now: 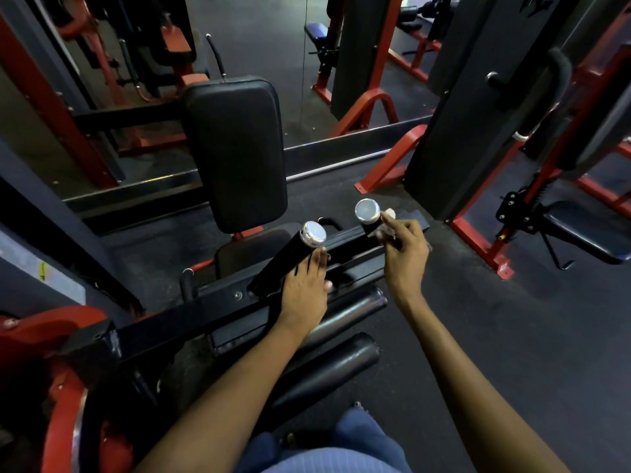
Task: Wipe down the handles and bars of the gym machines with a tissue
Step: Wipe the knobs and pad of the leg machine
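Resting on the nearer chrome-capped handle [286,261], your left hand [304,295] lies with fingers straight along its black grip, holding nothing. Beyond it, your right hand [404,257] pinches the white tissue [387,230] against the farther handle [370,218]. The black backrest pad [237,151] stands behind both.

Black back pad [235,151] upright mid-frame. Behind pad, a wall mirror [259,46] reflecting red frames. Right of pad, a dark weight-stack cover [478,107] on a red base [386,165]. Further right, a padded bench [594,233]. Below pad, two black foam rollers [327,367]. Underneath everything, dark rubber floor [512,336].
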Action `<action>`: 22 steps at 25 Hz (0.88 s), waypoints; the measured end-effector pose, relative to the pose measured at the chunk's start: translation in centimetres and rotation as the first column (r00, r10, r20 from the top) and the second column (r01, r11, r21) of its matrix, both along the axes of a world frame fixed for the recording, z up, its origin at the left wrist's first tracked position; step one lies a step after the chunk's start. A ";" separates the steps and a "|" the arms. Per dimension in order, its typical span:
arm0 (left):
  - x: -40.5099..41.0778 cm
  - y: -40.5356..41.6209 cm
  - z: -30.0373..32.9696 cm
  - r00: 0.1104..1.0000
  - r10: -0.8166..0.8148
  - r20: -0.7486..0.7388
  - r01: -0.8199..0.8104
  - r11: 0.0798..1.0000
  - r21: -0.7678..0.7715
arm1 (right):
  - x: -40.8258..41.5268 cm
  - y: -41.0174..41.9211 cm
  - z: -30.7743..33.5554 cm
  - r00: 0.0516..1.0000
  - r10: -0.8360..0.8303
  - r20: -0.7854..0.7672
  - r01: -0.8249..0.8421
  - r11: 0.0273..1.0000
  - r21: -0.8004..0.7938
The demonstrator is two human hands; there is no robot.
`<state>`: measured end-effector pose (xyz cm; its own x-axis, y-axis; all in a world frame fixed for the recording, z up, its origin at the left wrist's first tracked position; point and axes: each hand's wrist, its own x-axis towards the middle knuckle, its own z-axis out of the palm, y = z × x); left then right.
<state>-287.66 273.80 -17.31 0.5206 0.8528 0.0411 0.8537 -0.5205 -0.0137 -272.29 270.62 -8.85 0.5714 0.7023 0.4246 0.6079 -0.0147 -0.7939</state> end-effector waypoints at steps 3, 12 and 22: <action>0.0 0.1 0.0 1.000 0.006 -0.009 -0.006 1.000 0.017 | 1.1 1.0 -2.5 0.977 -0.165 -0.133 0.150 0.982 -0.110; 0.1 0.0 0.0 1.000 0.007 -0.026 -0.007 1.000 0.005 | -0.4 0.8 -0.1 0.985 -0.098 -0.139 0.107 0.993 0.055; 0.1 0.1 -0.1 0.999 -0.008 -0.039 0.008 1.000 0.023 | 5.1 5.7 0.0 0.921 0.376 0.101 -0.306 0.860 -0.408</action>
